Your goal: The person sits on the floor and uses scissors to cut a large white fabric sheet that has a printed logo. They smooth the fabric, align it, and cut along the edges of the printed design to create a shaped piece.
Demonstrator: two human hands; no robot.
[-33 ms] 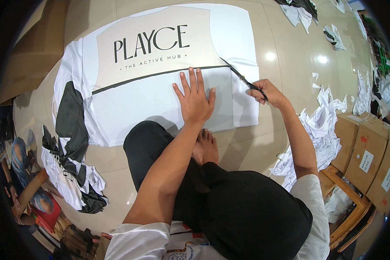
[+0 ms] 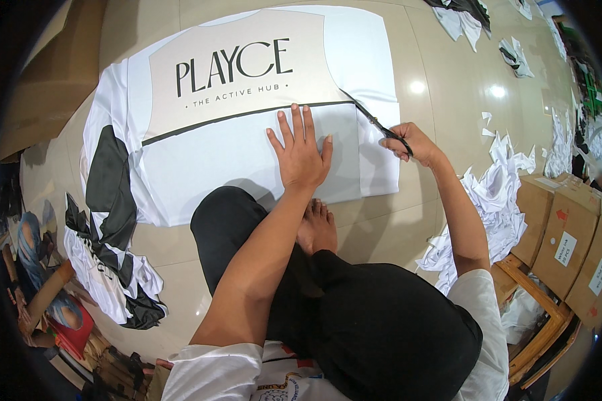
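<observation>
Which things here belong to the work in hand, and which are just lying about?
In the work:
left hand, flat on the white fabric
cream printed panel
right hand, holding black-handled scissors at the panel's edge

Apparently just lying about:
heaped white fabric scraps, right
black-and-white fabric pieces, left
cardboard boxes
</observation>
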